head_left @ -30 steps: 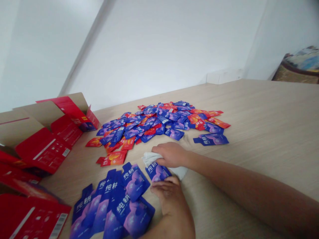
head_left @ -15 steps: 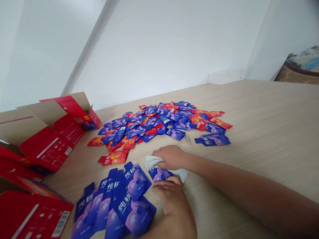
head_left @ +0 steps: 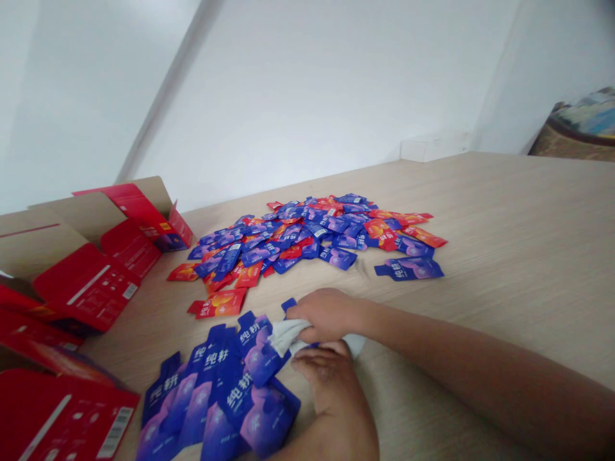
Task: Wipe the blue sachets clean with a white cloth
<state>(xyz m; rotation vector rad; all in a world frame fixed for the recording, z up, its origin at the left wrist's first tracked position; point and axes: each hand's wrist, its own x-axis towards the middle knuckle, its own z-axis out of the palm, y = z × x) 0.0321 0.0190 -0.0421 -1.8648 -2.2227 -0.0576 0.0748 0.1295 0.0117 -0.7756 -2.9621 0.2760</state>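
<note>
My right hand [head_left: 327,314] is closed around a white cloth [head_left: 289,334], which it presses onto a blue-purple spouted pouch [head_left: 289,303]. Most of that pouch is hidden by the cloth and my fingers; its blue top end shows. Just below, my left hand [head_left: 327,374] grips the pouch's lower end against the table. To the left of my hands, several blue-purple pouches [head_left: 230,384] lie overlapping and face up, printed with pink fruit and white characters.
A wide pile of blue and orange-red pouches [head_left: 288,237] spreads across the middle of the wooden table [head_left: 504,256]. A single blue pouch [head_left: 413,269] lies at its right. Open red cartons [head_left: 96,288] line the left side. A white box [head_left: 425,148] sits by the wall.
My right hand has moved the cloth left and down across the pouch, covering its printed face and uncovering its top end. My left hand has stayed in place.
</note>
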